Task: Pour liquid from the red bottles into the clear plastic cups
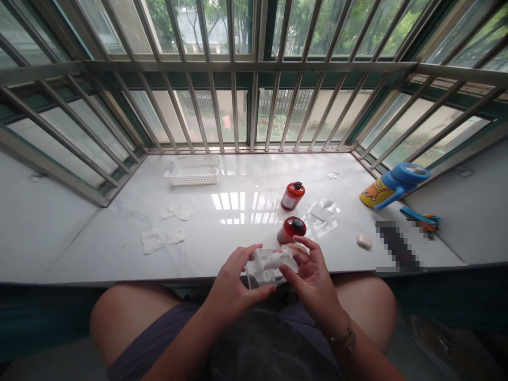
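Observation:
Just over the table's front edge, my left hand (237, 275) grips a small transparent plastic box (253, 264) between thumb and fingers. My right hand (311, 270) pinches a crumpled white tissue (282, 258) at the box's right side. The tissue covers part of the box, so what is inside cannot be made out. Right behind my right fingers stands a dark red bottle (289, 228) with a black cap. A second red bottle (292, 196) with a pale label is a little farther back.
A white perforated basket (194, 180) sits at the back left. Several crumpled tissues (153, 241) lie on the left of the white table (222, 259). To the right are a transparent packet (323, 209), a small pale case (364, 241), a blue-and-yellow flask (391, 185), keys (431, 223) and a pixelated dark object (399, 246).

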Demonstrator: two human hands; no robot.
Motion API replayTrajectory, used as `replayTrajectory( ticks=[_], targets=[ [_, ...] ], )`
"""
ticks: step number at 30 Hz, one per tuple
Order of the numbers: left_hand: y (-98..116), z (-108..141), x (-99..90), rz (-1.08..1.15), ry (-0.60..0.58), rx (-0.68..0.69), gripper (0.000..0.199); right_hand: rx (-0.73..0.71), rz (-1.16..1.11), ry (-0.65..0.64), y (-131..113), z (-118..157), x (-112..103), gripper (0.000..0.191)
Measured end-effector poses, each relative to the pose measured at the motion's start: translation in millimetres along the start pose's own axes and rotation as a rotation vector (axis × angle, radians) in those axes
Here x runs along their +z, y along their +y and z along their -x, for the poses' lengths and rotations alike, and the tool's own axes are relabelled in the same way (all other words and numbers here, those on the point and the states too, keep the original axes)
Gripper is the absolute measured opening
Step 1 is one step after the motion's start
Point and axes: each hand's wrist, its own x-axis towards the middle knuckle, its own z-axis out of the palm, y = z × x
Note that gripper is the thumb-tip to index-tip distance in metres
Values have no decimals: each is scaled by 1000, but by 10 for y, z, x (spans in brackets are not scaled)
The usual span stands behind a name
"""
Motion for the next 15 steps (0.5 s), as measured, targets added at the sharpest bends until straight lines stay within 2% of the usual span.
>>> replayTrajectory(
  ticks=[3, 6, 9, 12, 15],
  targets=[
    [-33, -26, -73, 47, -139, 6, 89, 54, -20, -98, -37, 1, -46, 61],
    [-73, -40, -92, 53, -189, 11, 93, 102, -43, -138, -56, -4, -55, 51],
    [-92, -26, -14, -17, -109, 54, 92, 68, -52, -78, -58, -32, -45, 54],
    [-93, 4, 141, -113, 29, 132, 94, 33, -11, 13, -73, -69, -46, 64],
    [-87, 17, 306, -153, 109, 184, 96, 20, 13, 47, -98, -87, -83, 66]
  ],
)
